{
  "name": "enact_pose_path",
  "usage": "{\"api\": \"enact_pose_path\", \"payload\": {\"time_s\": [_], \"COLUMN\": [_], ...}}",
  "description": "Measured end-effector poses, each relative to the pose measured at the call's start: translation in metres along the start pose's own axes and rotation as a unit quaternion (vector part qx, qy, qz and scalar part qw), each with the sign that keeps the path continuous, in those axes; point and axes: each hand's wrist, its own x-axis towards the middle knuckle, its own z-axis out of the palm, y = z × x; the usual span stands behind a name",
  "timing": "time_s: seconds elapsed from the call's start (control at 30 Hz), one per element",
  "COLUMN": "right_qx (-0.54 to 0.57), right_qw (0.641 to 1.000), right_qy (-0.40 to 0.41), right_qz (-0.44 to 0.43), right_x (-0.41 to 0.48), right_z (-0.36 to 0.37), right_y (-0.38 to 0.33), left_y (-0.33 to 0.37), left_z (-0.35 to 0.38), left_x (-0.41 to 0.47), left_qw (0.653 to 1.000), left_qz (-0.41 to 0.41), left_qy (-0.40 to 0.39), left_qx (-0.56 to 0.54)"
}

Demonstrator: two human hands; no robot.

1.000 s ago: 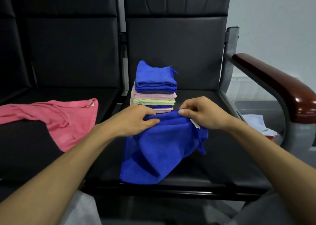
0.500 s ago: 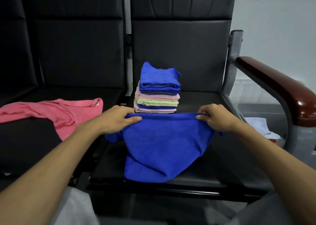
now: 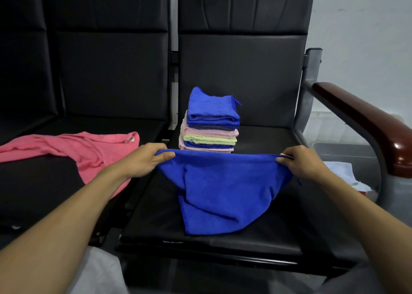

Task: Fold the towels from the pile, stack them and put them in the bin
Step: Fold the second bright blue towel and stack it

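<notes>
A blue towel hangs stretched between my hands over the black seat. My left hand pinches its upper left corner and my right hand pinches its upper right corner; the lower part sags onto the seat. Just behind it stands a stack of folded towels, blue on top, then pink, green, blue and pink layers. A pink unfolded towel lies spread on the seat to the left.
A dark red armrest on a grey metal frame runs along the right. Below it, a bin holds a pale cloth. Black seat backs rise behind.
My hands have moved apart, stretching the top edge of the blue towel taut. The towel, bunched before, now hangs spread out in front of the stack.
</notes>
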Motion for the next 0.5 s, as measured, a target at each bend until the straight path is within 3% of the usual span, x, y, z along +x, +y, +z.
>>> {"api": "enact_pose_path", "payload": {"time_s": [0.17, 0.33, 0.5], "right_qx": [-0.002, 0.039, 0.153], "right_qw": [0.999, 0.992, 0.960], "right_qy": [0.008, 0.108, 0.232], "right_qz": [0.037, 0.052, 0.013], "right_x": [0.002, 0.000, 0.030], "right_z": [0.003, -0.005, -0.047], "right_y": [0.009, -0.002, -0.043], "left_y": [0.000, 0.002, 0.029], "left_z": [0.004, 0.004, -0.040], "left_x": [0.001, 0.001, 0.033], "left_qw": [0.996, 0.965, 0.926], "left_qz": [-0.003, -0.022, -0.017], "left_qy": [0.071, 0.208, 0.280], "left_qx": [-0.051, -0.159, -0.254]}}
